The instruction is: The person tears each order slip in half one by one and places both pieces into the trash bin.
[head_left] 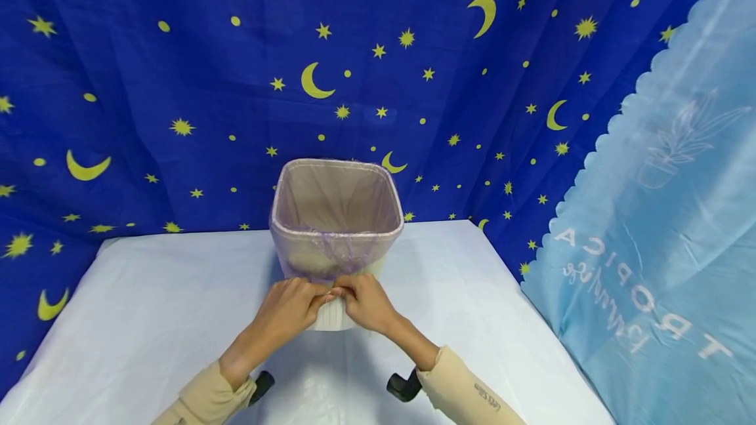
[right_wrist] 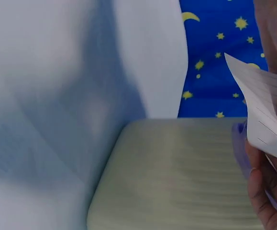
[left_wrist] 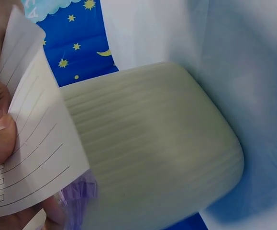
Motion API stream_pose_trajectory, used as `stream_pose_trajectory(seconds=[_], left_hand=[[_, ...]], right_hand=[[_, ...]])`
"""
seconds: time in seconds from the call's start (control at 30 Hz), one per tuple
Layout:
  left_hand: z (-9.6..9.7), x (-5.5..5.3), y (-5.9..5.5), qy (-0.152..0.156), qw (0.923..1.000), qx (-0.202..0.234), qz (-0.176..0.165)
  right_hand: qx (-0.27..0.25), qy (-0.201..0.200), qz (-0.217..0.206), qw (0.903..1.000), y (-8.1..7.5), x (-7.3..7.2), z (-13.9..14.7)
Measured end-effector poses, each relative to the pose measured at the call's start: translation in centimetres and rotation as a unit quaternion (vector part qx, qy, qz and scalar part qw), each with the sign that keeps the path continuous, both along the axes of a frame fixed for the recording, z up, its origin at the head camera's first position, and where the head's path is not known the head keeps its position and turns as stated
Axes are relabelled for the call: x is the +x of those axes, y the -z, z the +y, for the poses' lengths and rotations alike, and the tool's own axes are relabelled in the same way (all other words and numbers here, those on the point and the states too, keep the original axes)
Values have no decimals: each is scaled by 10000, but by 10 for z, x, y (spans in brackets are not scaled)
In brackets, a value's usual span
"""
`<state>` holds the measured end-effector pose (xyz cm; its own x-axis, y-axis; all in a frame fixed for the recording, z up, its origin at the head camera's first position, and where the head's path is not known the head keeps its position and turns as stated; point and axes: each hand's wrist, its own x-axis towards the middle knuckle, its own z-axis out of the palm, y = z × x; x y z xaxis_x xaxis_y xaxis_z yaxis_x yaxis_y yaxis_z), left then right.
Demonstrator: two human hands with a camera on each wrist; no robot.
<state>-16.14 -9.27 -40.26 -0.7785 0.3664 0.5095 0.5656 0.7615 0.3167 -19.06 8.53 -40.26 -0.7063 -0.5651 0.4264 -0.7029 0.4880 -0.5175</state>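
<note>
A pale ribbed waste bin [head_left: 333, 315] stands upright on the white-covered table, a thin purple bin liner [head_left: 307, 261] folded over its rim. Just in front of the bin, my left hand [head_left: 291, 303] and right hand [head_left: 367, 300] meet with their fingertips close together. Between them they pinch a sheet of lined paper [left_wrist: 45, 143] with small checkboxes, bent along its length. In the left wrist view a thumb presses on its printed face. The right wrist view shows the paper [right_wrist: 262, 112] at the right edge, beside the purple liner [right_wrist: 240, 148]. From the head view the hands hide most of the sheet.
A blue curtain [head_left: 236, 84] with yellow moons and stars hangs behind the table [head_left: 177, 294]. At the right hangs a light blue cloth [head_left: 650, 215] with mirrored lettering. Black wrist-camera parts [head_left: 404, 385] sit below the forearms.
</note>
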Motion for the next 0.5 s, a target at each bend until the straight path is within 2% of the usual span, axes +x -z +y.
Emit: stream_pose_trajectory(seconds=[0.13,0.3,0.4,0.5], left_hand=[[1,1,1,-67,9995,26,297],[2,1,4,-97,9981,178,578],[2,1,4,-77,9981,208,577],[1,2,2,-7,9991,123,398]], right_hand=[[-513,-111,-757,9957,-1,-1,-1],[-936,7,-1664,9816,-2,-3,0],[-1102,-4,-2265,9678,-7,-3,0],[-1115,-83,-2506,9616,-5,-5,1]])
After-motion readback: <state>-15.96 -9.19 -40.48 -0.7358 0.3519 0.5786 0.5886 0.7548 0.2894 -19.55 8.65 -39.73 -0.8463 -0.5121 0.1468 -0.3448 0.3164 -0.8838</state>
